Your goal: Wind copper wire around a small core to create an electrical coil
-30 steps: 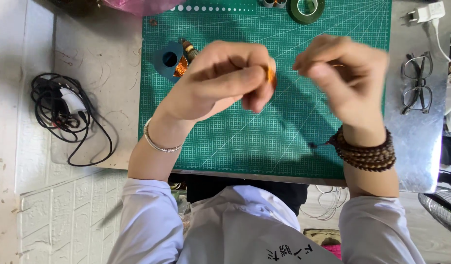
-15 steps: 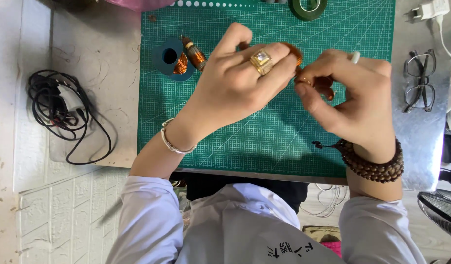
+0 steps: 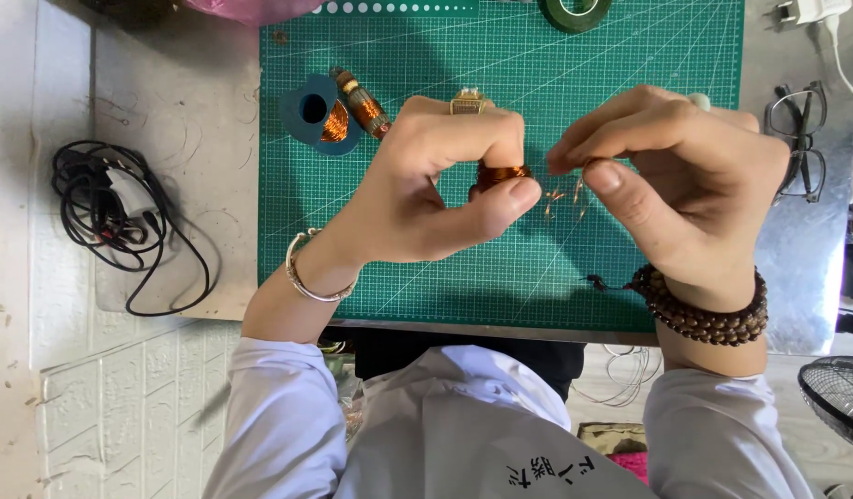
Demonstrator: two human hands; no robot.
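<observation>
Left hand (image 3: 426,189) pinches a small coil of copper wire (image 3: 500,174); right hand (image 3: 685,180) pinches the wire's loose end (image 3: 574,189) above the green cutting mat (image 3: 500,268).

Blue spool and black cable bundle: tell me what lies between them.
In the head view, only bare surface lies between the blue spool and the black cable bundle: a strip of green cutting mat, then grey tabletop. Nothing stands there.

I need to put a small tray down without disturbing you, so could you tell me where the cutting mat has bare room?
The cutting mat is bare along its near edge, below both hands, and at top centre between the blue spool and green tape roll. The middle is crowded: left hand grips a copper coil, right hand pinches wire.
</observation>
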